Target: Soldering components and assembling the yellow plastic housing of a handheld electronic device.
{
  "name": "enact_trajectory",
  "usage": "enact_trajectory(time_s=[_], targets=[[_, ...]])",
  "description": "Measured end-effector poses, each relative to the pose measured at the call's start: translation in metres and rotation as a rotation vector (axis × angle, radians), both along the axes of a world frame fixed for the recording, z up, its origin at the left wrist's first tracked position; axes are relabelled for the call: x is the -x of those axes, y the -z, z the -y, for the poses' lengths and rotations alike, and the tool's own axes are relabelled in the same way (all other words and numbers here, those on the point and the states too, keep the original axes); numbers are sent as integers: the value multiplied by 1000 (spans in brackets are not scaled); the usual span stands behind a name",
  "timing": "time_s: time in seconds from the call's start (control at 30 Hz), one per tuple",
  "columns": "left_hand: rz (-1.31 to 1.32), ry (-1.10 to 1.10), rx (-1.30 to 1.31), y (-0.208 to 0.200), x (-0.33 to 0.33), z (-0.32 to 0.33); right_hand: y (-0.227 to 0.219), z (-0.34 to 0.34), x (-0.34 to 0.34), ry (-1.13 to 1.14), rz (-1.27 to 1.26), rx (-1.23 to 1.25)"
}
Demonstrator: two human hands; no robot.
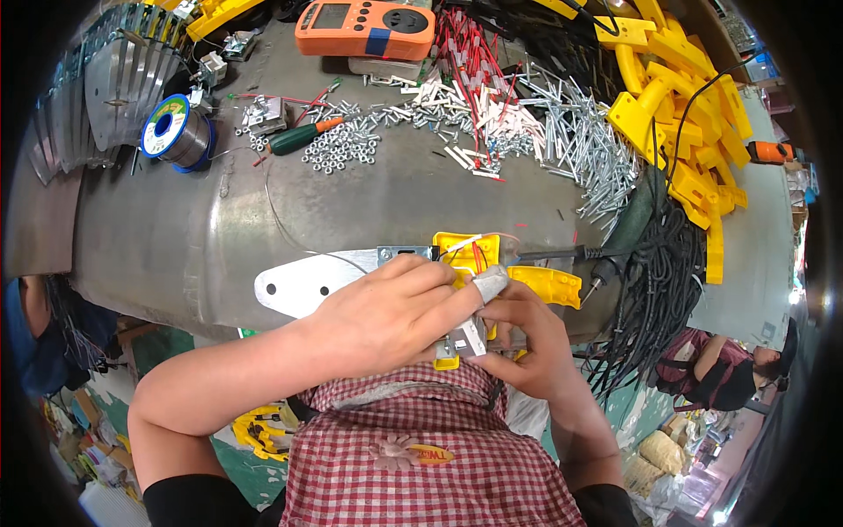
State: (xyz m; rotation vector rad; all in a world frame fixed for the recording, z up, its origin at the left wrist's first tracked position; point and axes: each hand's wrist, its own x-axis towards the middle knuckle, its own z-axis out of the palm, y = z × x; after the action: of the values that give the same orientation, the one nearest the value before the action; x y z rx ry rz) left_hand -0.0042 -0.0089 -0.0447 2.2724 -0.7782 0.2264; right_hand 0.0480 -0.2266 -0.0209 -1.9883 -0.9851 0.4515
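At the table's near edge lies a yellow plastic handle shell (pixel 465 244) with red and pale wires inside. A flat silver plate (pixel 294 285) with round holes sticks out to its left. My left hand (pixel 395 312) is closed over the shell's near part, with grey tape round one finger. My right hand (pixel 531 338) curls in from the right, thumb and fingers closed at a small silver metal block (pixel 468 336). That block sits between both hands; the fingers hide part of it. A second yellow shell piece (pixel 546 285) lies just beyond my right hand, beside a black cable (pixel 553 256).
Across the far side lie loose screws (pixel 580 132), nuts (pixel 342 149), red wires (pixel 461 44) and an orange meter (pixel 364 28). A solder spool (pixel 178 132) and green screwdriver (pixel 303 138) are at left. Yellow shells (pixel 689 114) and black cables (pixel 654 281) pile up at right.
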Motion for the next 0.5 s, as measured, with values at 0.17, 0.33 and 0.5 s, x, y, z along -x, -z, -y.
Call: enact_trajectory(time_s=[0.17,0.33,0.5], targets=[[-36,5,5,-2,0,-2,4,-1,0,6,-84,-23],[12,-2,31,2,0,-1,2,-2,9,191,147,19],[44,-17,31,4,1,-3,-6,-10,13,173,288,114]])
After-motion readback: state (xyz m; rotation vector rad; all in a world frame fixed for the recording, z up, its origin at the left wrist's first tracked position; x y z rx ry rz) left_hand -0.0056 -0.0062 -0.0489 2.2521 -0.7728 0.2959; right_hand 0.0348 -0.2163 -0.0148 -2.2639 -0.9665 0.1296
